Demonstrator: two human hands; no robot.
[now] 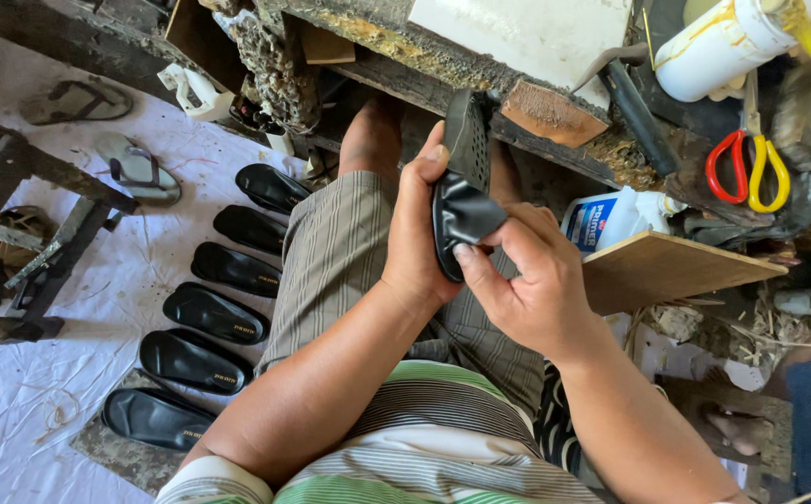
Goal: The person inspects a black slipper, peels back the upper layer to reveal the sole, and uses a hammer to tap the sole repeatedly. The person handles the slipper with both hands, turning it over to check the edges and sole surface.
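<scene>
My left hand (416, 233) grips a black shoe sole (467, 154) upright above my lap, thumb along its edge. My right hand (527, 280) presses a shiny black covering (466, 217) onto the sole's lower end, fingers pinching it from the right. Both hands touch the same piece. The sole's textured underside faces the camera.
Several black insoles (214, 313) lie in a row on a white cloth (13, 392) at the left. Ahead is a glue-stained workbench (480, 79) with red-and-yellow scissors (748, 163), a white glue bottle (727, 42), a hammer (634, 103) and a wooden board (671, 266). Sandals (139, 168) lie far left.
</scene>
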